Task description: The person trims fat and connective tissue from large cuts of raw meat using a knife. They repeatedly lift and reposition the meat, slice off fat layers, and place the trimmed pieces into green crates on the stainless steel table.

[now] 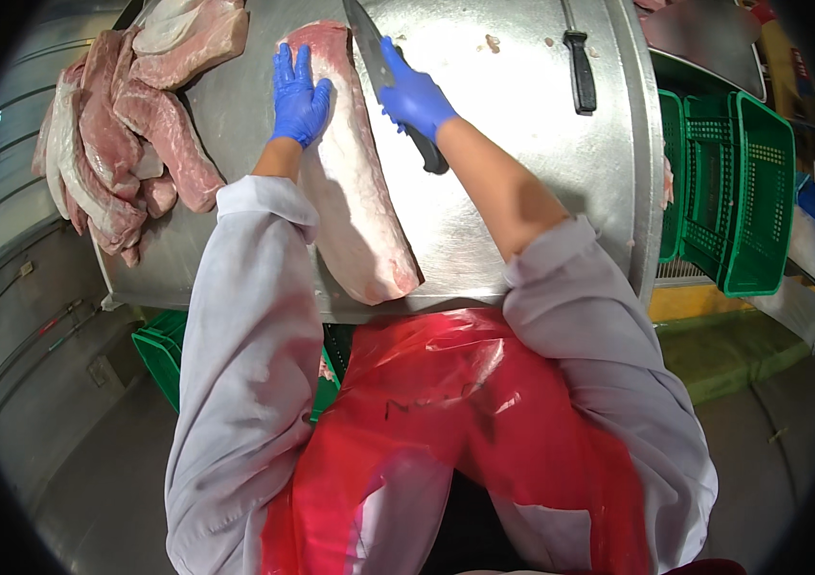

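Observation:
A long pork loin [348,206] with a pale fat layer lies lengthwise on the metal table [484,230], its near end close to the front edge. My left hand [300,103], in a blue glove, rests on the loin's far part with fingers stretched out and spread. In a matching glove, my right hand [417,99] grips a butcher's knife [369,46] just right of the loin. The knife's dark handle [426,150] sticks out toward me below the palm. Its wide blade points away, along the loin's far right edge; whether it touches the meat I cannot tell.
Several more cuts of pork [129,134] are heaped at the table's left. A black-handled tool [580,72] and small meat scraps [493,43] lie on the far right part. Green crates [757,192] stand beyond the right edge, and another green crate [156,350] is below the front left.

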Available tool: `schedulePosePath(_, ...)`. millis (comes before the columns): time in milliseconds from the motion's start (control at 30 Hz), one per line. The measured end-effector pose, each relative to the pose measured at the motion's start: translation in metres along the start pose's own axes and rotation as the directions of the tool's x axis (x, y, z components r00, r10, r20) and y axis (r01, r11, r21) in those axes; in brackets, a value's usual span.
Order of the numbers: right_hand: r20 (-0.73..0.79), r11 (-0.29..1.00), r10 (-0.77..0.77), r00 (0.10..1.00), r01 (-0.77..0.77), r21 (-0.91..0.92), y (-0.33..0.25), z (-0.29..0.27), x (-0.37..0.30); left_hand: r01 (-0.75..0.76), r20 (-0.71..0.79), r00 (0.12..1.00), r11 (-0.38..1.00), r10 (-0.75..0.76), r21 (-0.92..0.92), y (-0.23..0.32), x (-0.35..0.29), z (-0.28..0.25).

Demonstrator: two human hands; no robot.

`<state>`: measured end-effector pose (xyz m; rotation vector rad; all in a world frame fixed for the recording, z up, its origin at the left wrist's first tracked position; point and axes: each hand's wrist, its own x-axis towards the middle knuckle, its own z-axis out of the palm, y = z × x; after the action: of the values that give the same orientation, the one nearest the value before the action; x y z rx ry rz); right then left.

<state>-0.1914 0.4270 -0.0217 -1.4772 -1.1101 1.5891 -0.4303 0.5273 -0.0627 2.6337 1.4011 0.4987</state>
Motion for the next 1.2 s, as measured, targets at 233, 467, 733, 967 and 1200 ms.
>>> schedulePosePath(233,0.075,0.991,-0.131,0.989,0.131,-0.006,0.004,0.001,0.102,0.028,0.031,0.999,0.994,-0.025,-0.107,-0.002,0.002,-0.003)
schedulePosePath(467,0.172,0.991,0.07,0.983,-0.049,-0.121,-0.019,-0.005,0.084,0.063,0.02,0.998,0.984,-0.061,-0.169,-0.002,0.004,0.001)
schedulePosePath(733,0.143,0.984,0.069,0.987,-0.044,-0.173,-0.024,0.013,0.055,0.067,-0.007,0.998,0.986,-0.069,-0.152,-0.006,0.002,0.006)
schedulePosePath(967,0.209,0.987,0.134,0.969,-0.112,-0.113,0.015,0.041,-0.057,0.146,-0.016,0.989,0.982,-0.149,-0.116,-0.01,-0.001,0.015)
schedulePosePath(1200,0.142,0.973,0.164,0.976,-0.136,-0.188,0.012,0.045,-0.085,0.123,-0.004,0.992,0.985,-0.125,-0.124,0.037,-0.069,-0.007)
